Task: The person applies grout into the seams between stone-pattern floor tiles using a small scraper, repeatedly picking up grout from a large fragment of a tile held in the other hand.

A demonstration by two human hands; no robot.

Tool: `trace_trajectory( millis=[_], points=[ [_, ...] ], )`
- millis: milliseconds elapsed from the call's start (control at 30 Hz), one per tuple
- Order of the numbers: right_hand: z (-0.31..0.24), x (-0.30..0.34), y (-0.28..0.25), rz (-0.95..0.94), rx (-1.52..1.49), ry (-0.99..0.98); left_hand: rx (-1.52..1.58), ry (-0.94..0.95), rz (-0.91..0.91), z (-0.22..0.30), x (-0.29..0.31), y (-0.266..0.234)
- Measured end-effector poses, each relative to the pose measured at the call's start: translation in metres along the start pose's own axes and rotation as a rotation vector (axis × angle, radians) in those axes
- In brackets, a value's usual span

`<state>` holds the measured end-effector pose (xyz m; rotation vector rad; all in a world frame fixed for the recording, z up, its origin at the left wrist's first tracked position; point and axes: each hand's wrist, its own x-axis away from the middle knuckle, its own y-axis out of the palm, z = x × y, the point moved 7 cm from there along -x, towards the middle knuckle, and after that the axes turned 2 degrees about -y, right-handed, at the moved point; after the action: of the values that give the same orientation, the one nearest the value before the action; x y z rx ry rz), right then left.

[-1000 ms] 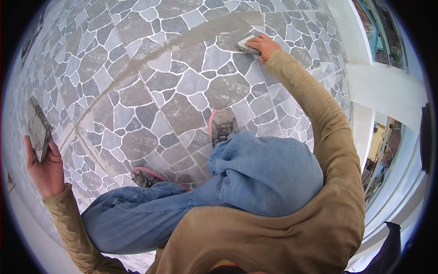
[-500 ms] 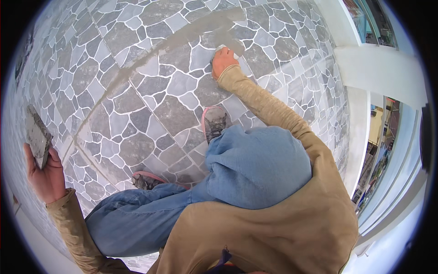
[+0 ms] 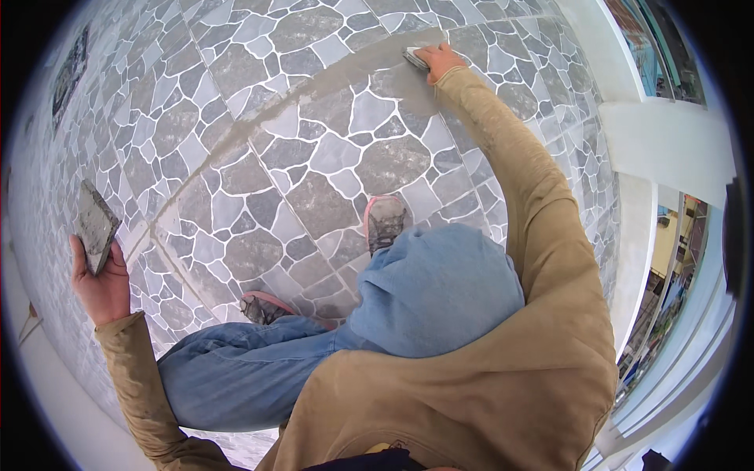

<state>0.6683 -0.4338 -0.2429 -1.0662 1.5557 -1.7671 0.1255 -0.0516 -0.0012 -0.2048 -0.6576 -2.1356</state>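
Note:
My left hand (image 3: 105, 292) is closed around the lower end of a flat, grey, mortar-caked slab (image 3: 97, 228), held up off the floor at the far left. My right arm is stretched out ahead. In its hand (image 3: 441, 61) is a small flat grey tool (image 3: 413, 58), pressed down at the floor; its exact kind cannot be made out. Under and beside it runs a wet grey band of grout (image 3: 338, 74), following a tile joint from the far middle down to the left. A patch of the same grout (image 3: 416, 94) lies nearer than the tool.
Stone-patterned grey tiles (image 3: 393, 165) with white lines cover the floor. My shoes (image 3: 385, 222) and bent knee (image 3: 440, 290) are between my arms. A white low wall with posts (image 3: 667, 133) borders the right side, with openings beyond it.
My right hand has moved away from me, from the near side of the grout patch to the band's far end. The left hand still holds the slab; the whole view has shifted slightly.

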Motion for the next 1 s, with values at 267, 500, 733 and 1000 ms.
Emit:
trace_trajectory(
  millis=[267,500,733,1000],
  points=[
    [-0.025,0.015,-0.027,-0.095,0.006,-0.263,0.039,-0.131,-0.109,-0.023,-0.032,0.042],
    [-0.096,0.033,0.007,-0.025,0.037,-0.46,0.284,-0.108,-0.449,-0.1,-0.117,0.17],
    [-0.043,0.033,-0.032,-0.101,0.119,-0.077,0.506,-0.116,-0.51,-0.203,-0.102,0.205],
    [-0.029,0.117,0.011,-0.333,-0.014,-0.099,0.382,-0.162,-0.398,-0.225,-0.08,0.204]
  ],
)
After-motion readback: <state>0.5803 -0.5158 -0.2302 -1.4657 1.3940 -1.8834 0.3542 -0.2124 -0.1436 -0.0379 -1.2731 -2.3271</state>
